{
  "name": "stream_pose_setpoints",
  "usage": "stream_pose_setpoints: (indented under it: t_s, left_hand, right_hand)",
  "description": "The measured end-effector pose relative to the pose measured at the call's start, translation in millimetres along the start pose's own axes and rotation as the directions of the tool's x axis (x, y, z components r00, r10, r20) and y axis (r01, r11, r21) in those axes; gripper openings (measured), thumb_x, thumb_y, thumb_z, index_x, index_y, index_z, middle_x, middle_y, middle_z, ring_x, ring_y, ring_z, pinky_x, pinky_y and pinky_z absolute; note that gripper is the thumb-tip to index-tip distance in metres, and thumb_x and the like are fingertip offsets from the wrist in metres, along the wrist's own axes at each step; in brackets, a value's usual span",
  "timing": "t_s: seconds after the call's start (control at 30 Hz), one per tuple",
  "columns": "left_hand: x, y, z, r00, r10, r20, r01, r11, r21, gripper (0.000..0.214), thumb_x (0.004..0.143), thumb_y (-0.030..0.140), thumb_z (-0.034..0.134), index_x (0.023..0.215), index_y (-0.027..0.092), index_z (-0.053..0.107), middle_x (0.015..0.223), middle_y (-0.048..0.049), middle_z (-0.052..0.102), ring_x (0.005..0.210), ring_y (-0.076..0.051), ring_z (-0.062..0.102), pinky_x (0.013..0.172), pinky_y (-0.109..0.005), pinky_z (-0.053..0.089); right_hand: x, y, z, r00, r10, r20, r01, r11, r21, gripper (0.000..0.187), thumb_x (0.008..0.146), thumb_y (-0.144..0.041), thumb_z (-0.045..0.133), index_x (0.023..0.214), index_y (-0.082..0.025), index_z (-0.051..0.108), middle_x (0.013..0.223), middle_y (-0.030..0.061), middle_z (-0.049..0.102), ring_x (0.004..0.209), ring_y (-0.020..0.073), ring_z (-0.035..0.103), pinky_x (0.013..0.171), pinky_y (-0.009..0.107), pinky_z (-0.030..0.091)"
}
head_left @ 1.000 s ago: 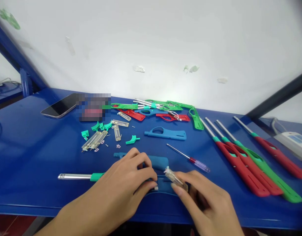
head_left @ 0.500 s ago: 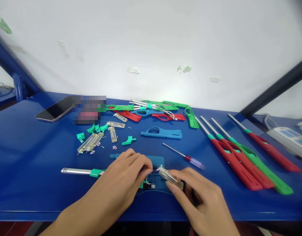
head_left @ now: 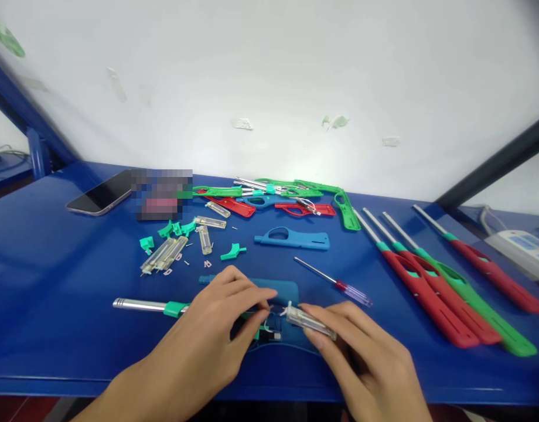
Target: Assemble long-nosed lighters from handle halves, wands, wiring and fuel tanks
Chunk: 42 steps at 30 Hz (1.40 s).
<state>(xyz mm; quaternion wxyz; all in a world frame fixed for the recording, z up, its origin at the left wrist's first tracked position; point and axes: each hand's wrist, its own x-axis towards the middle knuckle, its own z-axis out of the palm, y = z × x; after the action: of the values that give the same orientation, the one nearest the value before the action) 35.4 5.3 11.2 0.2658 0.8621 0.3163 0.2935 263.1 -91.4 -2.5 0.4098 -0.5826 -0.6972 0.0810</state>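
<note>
My right hand (head_left: 366,351) grips a clear lighter fuel tank (head_left: 311,322) between thumb and fingers, its white valve end pointing left. My left hand (head_left: 225,316) is curled just left of that valve, fingertips close together; whatever sits between them is too small to make out. Under both hands lies an opened blue lighter shell half (head_left: 291,335), holding a black and white igniter piece (head_left: 269,335) and a thin pale wire. A silver barrel with a green collar (head_left: 175,309) sticks out to the left, partly hidden by my left hand. Just behind lies another blue shell piece (head_left: 278,288).
A screwdriver (head_left: 335,281) and blue shell half (head_left: 296,239) lie farther back. Left are several clear tanks (head_left: 164,255), green triggers (head_left: 166,230) and a phone (head_left: 102,192). Red and green lighters (head_left: 432,293) and a power strip (head_left: 522,246) are right; mixed shells (head_left: 269,199) lie behind.
The fuel tank in my right hand has turned a little flatter and shifted slightly right. My left index finger has straightened out toward the valve end. The view has shifted slightly.
</note>
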Motion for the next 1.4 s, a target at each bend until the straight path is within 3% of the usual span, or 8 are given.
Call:
stream_pose_setpoints:
  t_s: [0.27, 0.83, 1.17, 1.4]
  left_hand:
    - [5.2, -0.9, 0.3, 0.996, 0.081, -0.042, -0.082, 0.996, -0.043, 0.02, 0.105, 0.01, 0.069, 0.104, 0.025, 0.08, 0.096, 0.0003, 0.081, 0.094, -0.019, 0.066, 0.081, -0.028, 0.058]
    - [4.1, -1.1, 2.6, 0.987, 0.155, -0.031, -0.155, 0.988, -0.002, 0.021, 0.109, 0.008, 0.06, 0.106, 0.022, 0.075, 0.099, -0.002, 0.074, 0.097, -0.019, 0.06, 0.085, -0.027, 0.056]
    - [1.5, 0.2, 3.2, 0.989, 0.141, 0.046, -0.143, 0.989, 0.037, 0.025, 0.112, 0.008, 0.053, 0.108, 0.021, 0.074, 0.103, -0.003, 0.074, 0.098, -0.02, 0.058, 0.088, -0.031, 0.055]
    - [2.0, -1.1, 2.3, 0.988, 0.155, 0.013, -0.155, 0.988, 0.024, 0.022, 0.111, 0.007, 0.056, 0.108, 0.022, 0.073, 0.102, -0.0017, 0.074, 0.097, -0.019, 0.057, 0.088, -0.029, 0.054]
  right_hand:
    - [-0.1, 2.7, 0.7, 0.999, -0.03, 0.027, 0.032, 0.997, -0.073, 0.022, 0.112, -0.036, 0.062, 0.122, -0.029, 0.08, 0.099, 0.0006, 0.08, 0.076, 0.013, 0.082, 0.071, 0.016, 0.066]
    - [-0.9, 4.6, -0.7, 0.993, -0.114, 0.041, 0.118, 0.985, -0.128, 0.025, 0.112, -0.029, 0.061, 0.13, -0.026, 0.078, 0.095, 0.0011, 0.076, 0.07, 0.0111, 0.079, 0.063, 0.016, 0.063]
    - [-5.2, 4.5, 0.5, 0.986, -0.157, 0.057, 0.164, 0.975, -0.149, 0.027, 0.112, -0.026, 0.06, 0.133, -0.025, 0.078, 0.095, 0.0015, 0.073, 0.065, 0.0098, 0.076, 0.059, 0.017, 0.061]
    - [-5.2, 4.2, 0.3, 0.988, -0.136, 0.072, 0.147, 0.973, -0.178, 0.029, 0.113, -0.025, 0.058, 0.135, -0.024, 0.078, 0.096, 0.002, 0.072, 0.061, 0.0088, 0.073, 0.061, 0.017, 0.062]
